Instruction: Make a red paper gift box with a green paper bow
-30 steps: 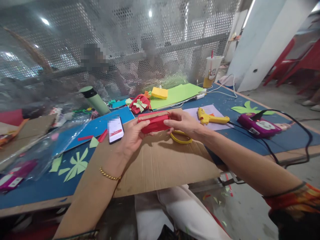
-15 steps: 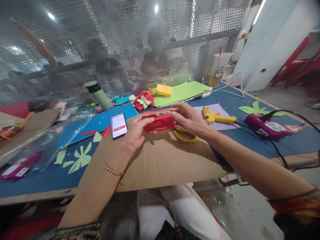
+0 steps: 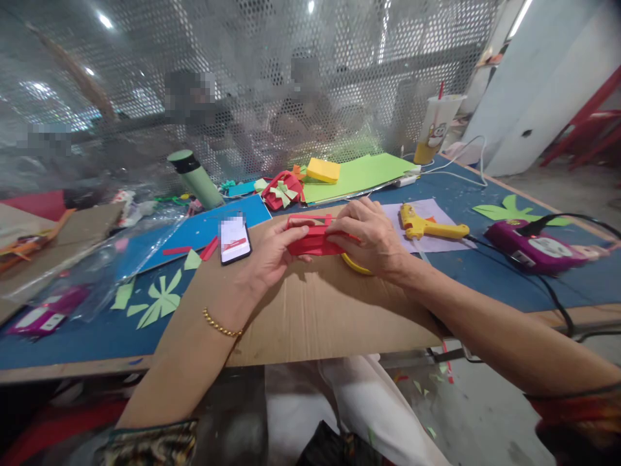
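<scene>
the person's left hand [image 3: 272,254] reaches forward, thumb uppermost, closed around the left end of a red box [image 3: 313,246]. the box sits between both hands over cardboard [image 3: 310,317], long axis running left to right. the right hand [image 3: 369,238] arches palm-down, bent fingers pinching its right end.

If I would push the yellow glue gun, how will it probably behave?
The yellow glue gun would probably slide rather than roll, since its shape is angular. The thin lilac paper under it might shift too. The black cord at its handle may tug back.
</scene>
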Demonstrator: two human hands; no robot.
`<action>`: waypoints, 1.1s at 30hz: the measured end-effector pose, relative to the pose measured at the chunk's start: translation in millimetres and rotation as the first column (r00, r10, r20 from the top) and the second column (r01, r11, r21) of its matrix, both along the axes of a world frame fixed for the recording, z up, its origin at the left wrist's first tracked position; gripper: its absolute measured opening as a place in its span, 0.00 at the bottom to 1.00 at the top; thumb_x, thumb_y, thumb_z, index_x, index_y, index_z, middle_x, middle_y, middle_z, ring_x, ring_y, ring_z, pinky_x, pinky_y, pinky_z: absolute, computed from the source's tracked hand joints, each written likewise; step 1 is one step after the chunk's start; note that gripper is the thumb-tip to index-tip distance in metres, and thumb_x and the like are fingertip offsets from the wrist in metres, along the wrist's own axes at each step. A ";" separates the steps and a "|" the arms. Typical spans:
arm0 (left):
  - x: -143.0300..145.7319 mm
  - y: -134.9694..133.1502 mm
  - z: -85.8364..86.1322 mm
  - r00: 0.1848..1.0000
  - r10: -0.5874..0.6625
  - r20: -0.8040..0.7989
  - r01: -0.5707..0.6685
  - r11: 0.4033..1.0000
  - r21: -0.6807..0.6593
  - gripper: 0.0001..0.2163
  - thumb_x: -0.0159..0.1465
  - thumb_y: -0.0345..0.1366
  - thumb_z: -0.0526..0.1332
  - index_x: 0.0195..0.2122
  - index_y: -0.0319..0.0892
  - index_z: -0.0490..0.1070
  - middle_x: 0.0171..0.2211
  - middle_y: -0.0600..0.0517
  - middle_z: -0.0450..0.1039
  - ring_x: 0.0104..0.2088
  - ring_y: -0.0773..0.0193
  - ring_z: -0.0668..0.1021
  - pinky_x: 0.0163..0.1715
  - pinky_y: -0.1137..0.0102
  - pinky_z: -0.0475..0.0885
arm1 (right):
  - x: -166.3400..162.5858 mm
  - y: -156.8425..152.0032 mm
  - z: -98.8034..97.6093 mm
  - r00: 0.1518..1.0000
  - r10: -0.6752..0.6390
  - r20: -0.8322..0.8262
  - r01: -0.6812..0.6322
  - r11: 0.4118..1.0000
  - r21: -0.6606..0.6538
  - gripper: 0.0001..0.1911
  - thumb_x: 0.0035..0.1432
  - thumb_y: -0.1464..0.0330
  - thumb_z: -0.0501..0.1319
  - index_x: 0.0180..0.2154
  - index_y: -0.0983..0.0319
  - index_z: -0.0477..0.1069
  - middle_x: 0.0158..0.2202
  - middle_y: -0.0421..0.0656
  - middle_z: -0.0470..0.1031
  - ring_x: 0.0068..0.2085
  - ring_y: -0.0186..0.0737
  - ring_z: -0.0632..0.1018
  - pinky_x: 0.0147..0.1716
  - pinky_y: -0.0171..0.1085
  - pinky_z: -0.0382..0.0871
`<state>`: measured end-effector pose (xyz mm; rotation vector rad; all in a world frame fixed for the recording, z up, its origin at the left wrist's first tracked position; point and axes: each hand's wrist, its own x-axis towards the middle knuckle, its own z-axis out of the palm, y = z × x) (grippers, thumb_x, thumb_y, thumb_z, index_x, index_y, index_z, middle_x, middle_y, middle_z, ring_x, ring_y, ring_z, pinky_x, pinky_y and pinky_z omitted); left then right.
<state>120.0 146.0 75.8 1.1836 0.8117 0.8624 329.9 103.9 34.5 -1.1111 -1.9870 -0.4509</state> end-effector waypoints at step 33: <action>2.0 3.0 -18.5 0.999 -0.040 -0.016 0.043 0.962 0.269 0.20 0.54 0.26 0.74 0.46 0.42 0.70 0.44 0.47 0.80 0.45 0.55 0.85 0.34 0.67 0.85 | 14.1 5.9 -4.3 0.994 0.062 -0.093 -0.068 0.995 -0.071 0.15 0.74 0.63 0.58 0.41 0.56 0.85 0.37 0.46 0.80 0.39 0.44 0.76 0.41 0.45 0.65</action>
